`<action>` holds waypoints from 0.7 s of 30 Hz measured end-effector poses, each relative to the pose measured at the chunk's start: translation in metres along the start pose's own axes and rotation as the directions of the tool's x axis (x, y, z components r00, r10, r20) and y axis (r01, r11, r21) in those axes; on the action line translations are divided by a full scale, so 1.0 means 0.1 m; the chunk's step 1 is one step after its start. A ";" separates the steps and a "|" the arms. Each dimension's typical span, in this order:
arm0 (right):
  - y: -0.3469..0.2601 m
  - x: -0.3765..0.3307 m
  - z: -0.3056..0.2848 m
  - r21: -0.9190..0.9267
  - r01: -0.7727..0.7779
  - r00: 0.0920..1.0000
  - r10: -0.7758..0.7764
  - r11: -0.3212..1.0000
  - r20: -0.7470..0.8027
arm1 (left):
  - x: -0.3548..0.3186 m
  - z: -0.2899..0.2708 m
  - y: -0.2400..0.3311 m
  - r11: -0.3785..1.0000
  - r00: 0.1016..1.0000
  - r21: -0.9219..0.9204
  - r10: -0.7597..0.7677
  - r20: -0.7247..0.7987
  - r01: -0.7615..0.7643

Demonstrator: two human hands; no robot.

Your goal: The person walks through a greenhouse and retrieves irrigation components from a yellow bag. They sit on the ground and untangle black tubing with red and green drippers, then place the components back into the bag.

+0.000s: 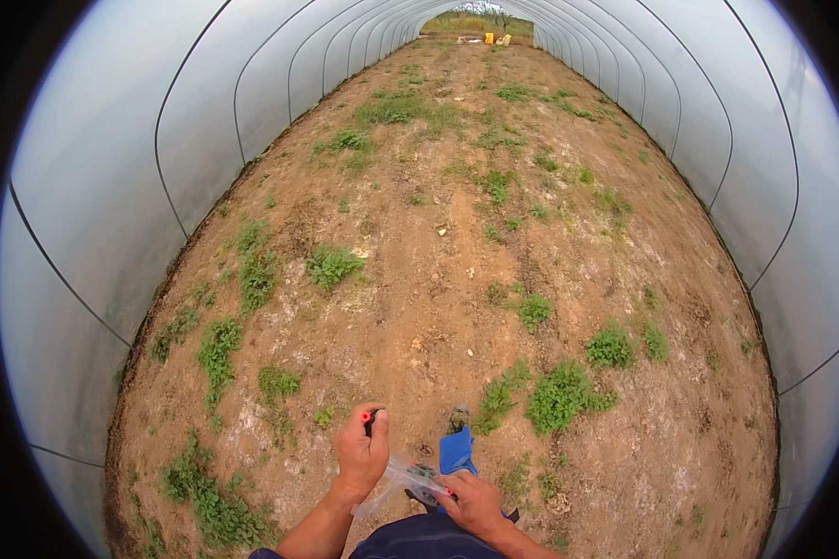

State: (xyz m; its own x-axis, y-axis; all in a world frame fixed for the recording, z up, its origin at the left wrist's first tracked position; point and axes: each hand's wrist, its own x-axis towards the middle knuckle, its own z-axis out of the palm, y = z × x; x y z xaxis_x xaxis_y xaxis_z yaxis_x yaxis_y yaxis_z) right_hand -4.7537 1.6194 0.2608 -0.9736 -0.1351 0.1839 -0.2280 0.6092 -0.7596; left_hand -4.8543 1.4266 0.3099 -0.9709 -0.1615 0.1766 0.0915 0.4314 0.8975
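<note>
2 bare hands (362,456), bare forearms (322,522), dark navy clothing (429,540), navy left sleeve edge (264,554)

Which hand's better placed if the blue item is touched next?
Right, probably. The right hand appears just below the blue item in the picture; the left hand is farther left, gripping a red-and-black item. Caveat: clear plastic reaches the right fingers, and depth is uncertain.

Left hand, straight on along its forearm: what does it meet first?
Looks free as far as the picture shows: the left hand, gripping a red-and-black object, points over bare soil, right of a small weed. Height is unclear; if angled down, the soil would likely come first.
</note>
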 end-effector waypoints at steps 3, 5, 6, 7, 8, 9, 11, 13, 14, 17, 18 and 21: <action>0.61 1.22 -0.01 0.107 0.014 0.991 -0.029 0.994 0.131 | 1.15 0.42 -0.26 0.996 1.000 -0.089 -0.020 -0.018 0.019; 0.96 2.19 -0.16 0.123 0.047 0.983 -0.068 0.991 0.171 | 2.00 0.70 -0.24 0.989 0.997 -0.123 0.076 -0.017 -0.078; 1.04 2.56 -0.27 0.128 0.037 0.977 -0.062 0.991 0.203 | 2.38 0.79 -0.13 0.987 0.998 -0.150 0.062 0.017 -0.059; 1.08 2.96 -0.39 0.157 0.026 0.970 -0.063 0.987 0.235 | 2.79 0.85 0.04 0.984 0.998 -0.176 0.049 0.050 -0.040; 1.11 3.37 -0.55 0.204 0.010 0.969 -0.060 0.979 0.238 | 3.17 0.94 0.22 0.975 0.997 -0.219 0.038 0.064 -0.023; 1.17 3.78 -0.68 0.248 0.006 0.969 -0.067 0.969 0.237 | 3.55 1.05 0.32 0.967 0.999 -0.253 0.028 0.046 -0.015; 1.35 4.58 -0.89 0.283 -0.028 0.963 -0.050 0.959 0.264 | 4.27 1.27 0.33 0.946 0.999 -0.323 0.015 0.049 0.002; 1.61 5.39 -1.01 0.264 -0.092 0.948 0.004 0.960 0.318 | 4.99 1.54 0.26 0.935 0.997 -0.353 -0.008 0.078 0.035; 1.78 5.79 -1.00 0.249 -0.086 0.953 0.006 0.965 0.304 | 5.36 1.69 0.17 0.933 0.997 -0.360 0.007 0.083 0.024; 2.36 6.86 -0.84 0.226 -0.125 0.962 0.063 0.966 0.266 | 6.47 2.15 -0.24 0.931 0.996 -0.366 0.033 0.081 -0.001; 2.57 7.20 -0.80 0.219 -0.176 0.961 0.119 0.960 0.251 | 6.94 2.33 -0.30 0.922 0.996 -0.387 0.046 0.073 -0.014; 3.07 8.29 -0.97 0.254 -0.300 0.948 0.258 0.920 0.188 | 8.16 2.92 -0.10 0.888 0.991 -0.458 0.037 0.129 0.027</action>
State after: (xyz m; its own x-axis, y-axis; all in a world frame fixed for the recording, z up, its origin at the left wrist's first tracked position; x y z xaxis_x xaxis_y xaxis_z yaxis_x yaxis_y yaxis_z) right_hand -5.6297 1.7701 0.2406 -0.9833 -0.1180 -0.1385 0.0802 0.4023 -0.9120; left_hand -5.7117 1.5494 0.3274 -0.9874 -0.0292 0.1558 0.1566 -0.0280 0.9873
